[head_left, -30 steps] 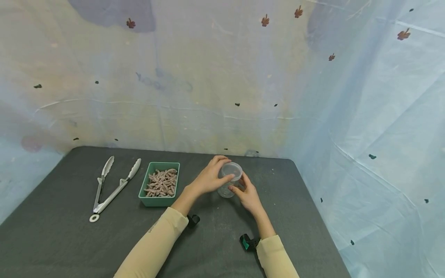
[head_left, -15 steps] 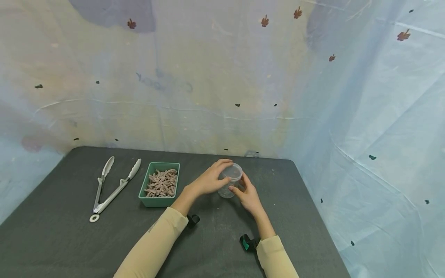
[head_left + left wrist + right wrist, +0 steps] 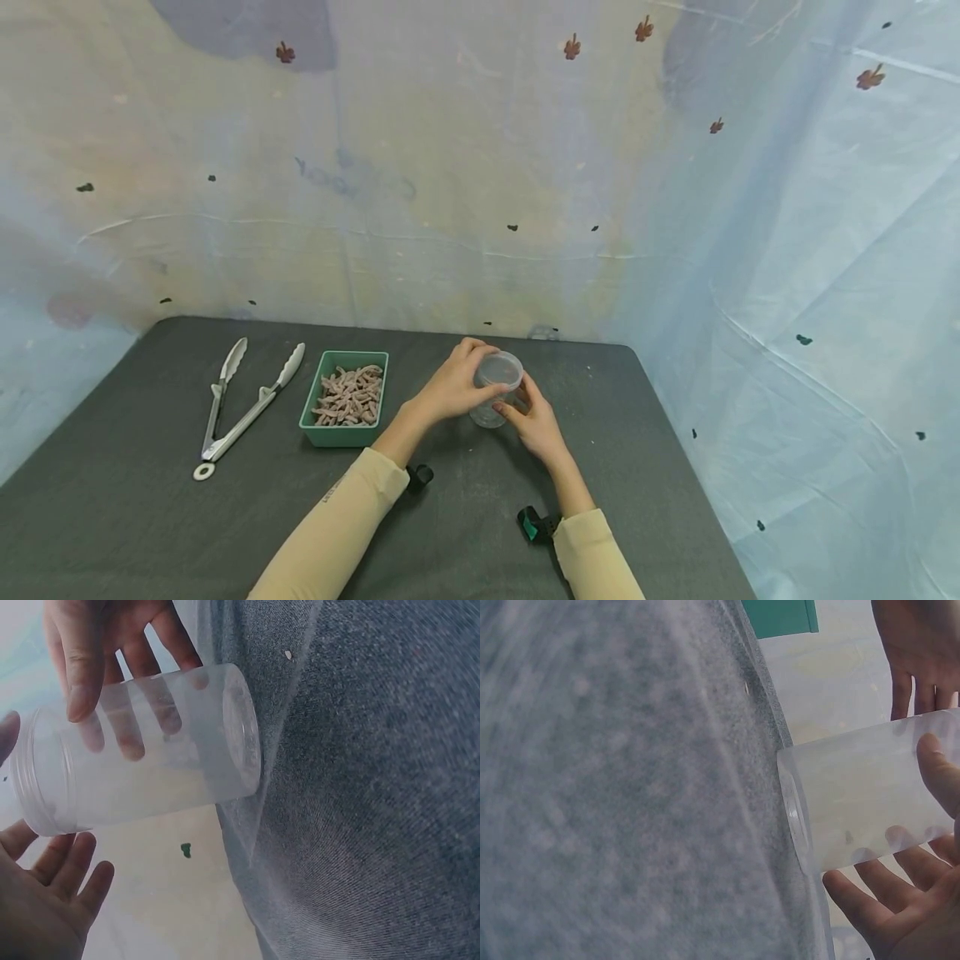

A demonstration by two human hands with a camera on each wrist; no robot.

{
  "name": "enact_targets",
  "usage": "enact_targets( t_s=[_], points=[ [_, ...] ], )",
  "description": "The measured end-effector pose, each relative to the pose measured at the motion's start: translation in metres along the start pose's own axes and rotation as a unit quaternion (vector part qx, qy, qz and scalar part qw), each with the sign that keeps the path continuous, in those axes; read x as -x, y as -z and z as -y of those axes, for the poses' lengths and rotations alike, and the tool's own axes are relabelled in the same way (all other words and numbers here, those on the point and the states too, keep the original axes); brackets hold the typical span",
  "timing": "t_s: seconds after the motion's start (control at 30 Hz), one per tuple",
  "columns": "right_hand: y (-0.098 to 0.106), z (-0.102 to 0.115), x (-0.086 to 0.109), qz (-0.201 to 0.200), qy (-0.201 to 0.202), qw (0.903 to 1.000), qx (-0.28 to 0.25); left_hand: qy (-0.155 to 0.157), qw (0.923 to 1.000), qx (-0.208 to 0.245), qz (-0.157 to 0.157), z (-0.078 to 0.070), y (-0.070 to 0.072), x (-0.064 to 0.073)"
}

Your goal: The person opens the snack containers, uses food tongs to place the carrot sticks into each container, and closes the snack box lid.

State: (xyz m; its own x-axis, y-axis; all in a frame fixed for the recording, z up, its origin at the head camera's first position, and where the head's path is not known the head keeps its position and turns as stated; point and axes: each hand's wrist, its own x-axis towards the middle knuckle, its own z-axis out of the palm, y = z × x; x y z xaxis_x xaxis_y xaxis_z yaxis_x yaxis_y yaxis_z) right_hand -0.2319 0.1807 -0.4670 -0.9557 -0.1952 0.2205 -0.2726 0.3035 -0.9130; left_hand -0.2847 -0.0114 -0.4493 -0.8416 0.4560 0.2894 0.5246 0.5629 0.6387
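A clear plastic jar (image 3: 487, 416) with a round lid (image 3: 504, 367) stands upright on the dark tabletop, right of centre in the head view. My left hand (image 3: 452, 388) grips the lid from the left, thumb on the near side and fingers round the far side. Lower down, my right hand (image 3: 537, 423) holds the jar's body from the right. In the left wrist view, the right hand's fingers show through the see-through wall (image 3: 157, 776), and nothing is visible inside. The right wrist view has the jar's base (image 3: 793, 814) right at the cloth.
Left of the jar sits a green tub (image 3: 343, 436) filled with greyish-brown, finger-shaped pieces (image 3: 350, 395). Farther left lie metal tongs (image 3: 243, 423), spread apart. A patterned sheet (image 3: 420, 167) hangs behind the table (image 3: 465, 533) and along its right side.
My left hand shifts slightly round the lid, its fingers sliding nearer and then back to the far side. The right hand and jar stay in place.
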Motion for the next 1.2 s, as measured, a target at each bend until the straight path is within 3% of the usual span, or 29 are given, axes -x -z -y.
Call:
enact_targets(
  t_s=[0.1,0.2,0.37,0.57,0.9,1.2],
  points=[
    [-0.0002,0.0028,0.0015,-0.003,0.000,1.0000,0.000,0.009,0.9999,-0.002,-0.005,0.0000,-0.0007,0.0004],
    [-0.0005,0.0019,0.0013,-0.002,-0.007,1.0000,-0.002,-0.001,0.9999,0.013,0.002,0.0025,-0.0003,0.0008],
    [0.0000,0.0016,0.0004,0.000,-0.008,0.9999,-0.008,-0.030,0.9974,0.054,0.037,0.0058,0.0031,0.0014],
    [-0.0005,0.0026,0.0006,0.000,-0.006,1.0000,-0.008,-0.033,0.9964,0.055,0.056,0.0066,0.0031,0.0012],
    [-0.0010,0.0025,0.0009,0.000,-0.009,0.9999,-0.009,-0.050,0.9982,0.031,0.009,0.0081,-0.0018,0.0011],
    [0.0004,0.0042,0.0017,0.006,-0.007,0.9999,-0.011,-0.028,0.9991,0.020,-0.025,0.0041,-0.0045,0.0023]
  ],
)
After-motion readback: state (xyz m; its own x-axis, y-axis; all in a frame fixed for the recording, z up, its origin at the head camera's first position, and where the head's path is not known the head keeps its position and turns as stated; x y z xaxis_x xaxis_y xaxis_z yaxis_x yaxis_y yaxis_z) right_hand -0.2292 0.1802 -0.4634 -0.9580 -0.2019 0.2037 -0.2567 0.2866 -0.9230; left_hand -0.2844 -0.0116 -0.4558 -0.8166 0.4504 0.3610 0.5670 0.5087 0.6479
